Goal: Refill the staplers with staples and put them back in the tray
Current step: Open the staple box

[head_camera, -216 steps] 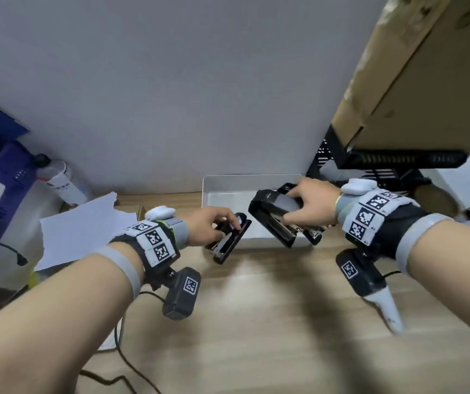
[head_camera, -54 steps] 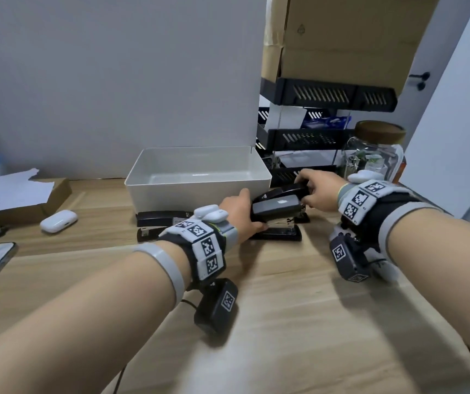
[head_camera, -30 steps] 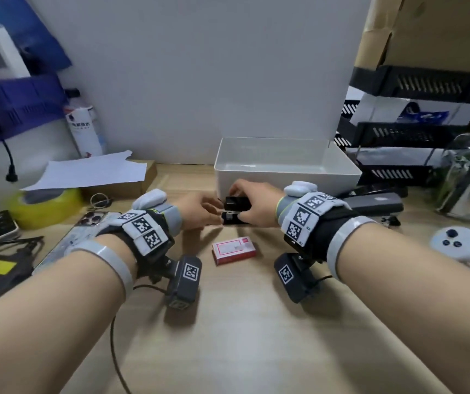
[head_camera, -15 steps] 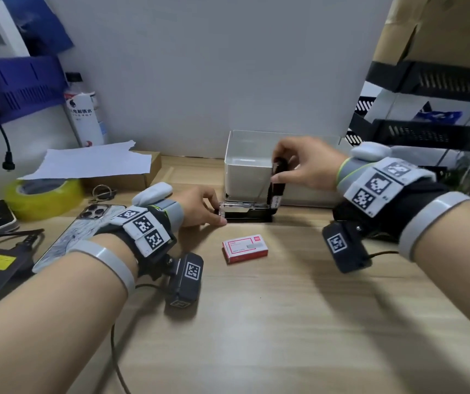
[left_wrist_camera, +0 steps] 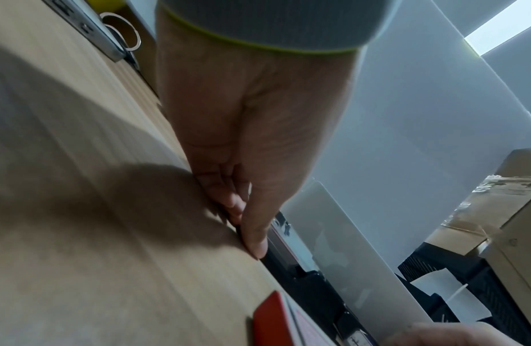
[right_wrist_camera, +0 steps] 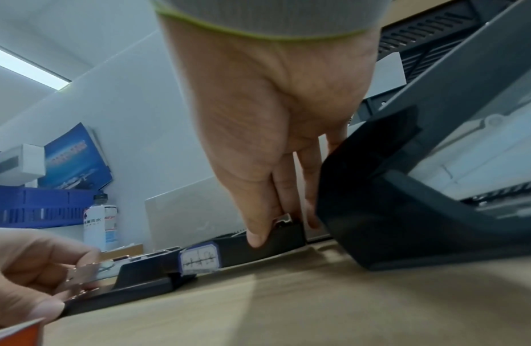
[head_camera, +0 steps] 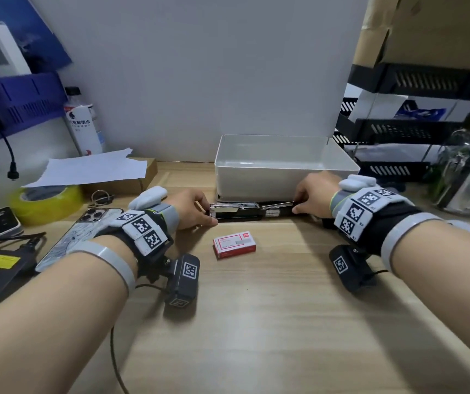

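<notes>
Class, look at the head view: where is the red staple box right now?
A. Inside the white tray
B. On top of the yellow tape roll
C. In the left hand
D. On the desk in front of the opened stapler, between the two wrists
D. The staple box lies flat on the desk, nearer the camera than the stapler, and neither the left hand nor the right hand touches it.

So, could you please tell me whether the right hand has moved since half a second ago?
Yes. The right hand has come down from the white tray's rim to the desk, folding the stapler's lid flat.
</notes>
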`<move>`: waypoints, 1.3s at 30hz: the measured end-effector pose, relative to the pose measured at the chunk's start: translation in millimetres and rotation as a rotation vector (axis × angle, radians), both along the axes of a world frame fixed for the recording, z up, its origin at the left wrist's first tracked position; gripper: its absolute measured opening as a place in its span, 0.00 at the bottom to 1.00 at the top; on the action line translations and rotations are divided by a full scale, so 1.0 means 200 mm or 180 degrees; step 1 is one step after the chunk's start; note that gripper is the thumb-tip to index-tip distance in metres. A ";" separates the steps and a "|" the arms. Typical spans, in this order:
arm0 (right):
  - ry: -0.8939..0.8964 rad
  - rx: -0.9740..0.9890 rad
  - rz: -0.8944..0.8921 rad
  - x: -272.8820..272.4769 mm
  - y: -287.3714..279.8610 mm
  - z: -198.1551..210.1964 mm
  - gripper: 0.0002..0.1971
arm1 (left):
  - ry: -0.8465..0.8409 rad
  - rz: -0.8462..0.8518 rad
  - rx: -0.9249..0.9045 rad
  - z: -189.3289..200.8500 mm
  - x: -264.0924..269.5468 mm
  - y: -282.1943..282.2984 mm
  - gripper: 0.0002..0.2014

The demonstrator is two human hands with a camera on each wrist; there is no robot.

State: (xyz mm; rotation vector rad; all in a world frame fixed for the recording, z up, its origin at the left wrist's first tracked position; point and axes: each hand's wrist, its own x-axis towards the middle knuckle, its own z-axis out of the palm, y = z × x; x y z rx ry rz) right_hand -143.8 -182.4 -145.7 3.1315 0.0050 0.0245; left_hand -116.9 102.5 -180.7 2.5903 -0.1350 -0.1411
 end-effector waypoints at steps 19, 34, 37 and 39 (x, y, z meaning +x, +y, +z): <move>0.0790 0.2426 0.0530 -0.19 0.34 -0.17 0.15 | 0.0268 -0.0784 0.0256 0.05 -0.27 -0.09 0.16; 0.0770 0.3316 0.0809 -0.09 0.20 -0.27 0.16 | 0.0532 -0.1023 -0.1078 -0.07 -0.08 -0.07 0.21; 0.0719 0.3275 0.0774 -0.08 0.19 -0.27 0.15 | 0.0694 -0.1107 -0.1172 -0.07 -0.06 -0.07 0.21; 0.0753 0.3233 0.0760 -0.08 0.16 -0.25 0.14 | 0.0727 -0.1186 -0.1177 -0.06 -0.05 -0.07 0.20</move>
